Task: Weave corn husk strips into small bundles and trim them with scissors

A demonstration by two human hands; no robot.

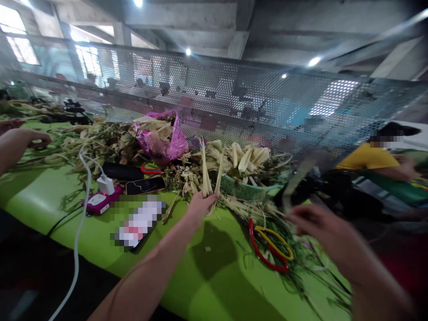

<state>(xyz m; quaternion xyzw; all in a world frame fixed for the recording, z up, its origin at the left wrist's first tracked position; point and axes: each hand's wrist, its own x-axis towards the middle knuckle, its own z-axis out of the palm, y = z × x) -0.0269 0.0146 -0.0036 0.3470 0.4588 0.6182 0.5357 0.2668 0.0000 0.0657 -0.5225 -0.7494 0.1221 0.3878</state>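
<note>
Right hand (314, 220), blurred at lower right, seems to pinch one pale strip (298, 176), though its grip is too smeared to tell. Slim, cream-yellow, tapering husks (204, 174), two of them, splay upward at mid-frame; the left hand (200, 206) clasps their bases, forearm slanting up from the bottom edge.

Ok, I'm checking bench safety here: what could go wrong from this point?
The right hand is near what look like scissors; any blades are hidden, so reaching into the stems might cut it. The white cable hangs off the table and could snag, perhaps tugging the power strip. The thin husks in the left hand may tear.
</note>
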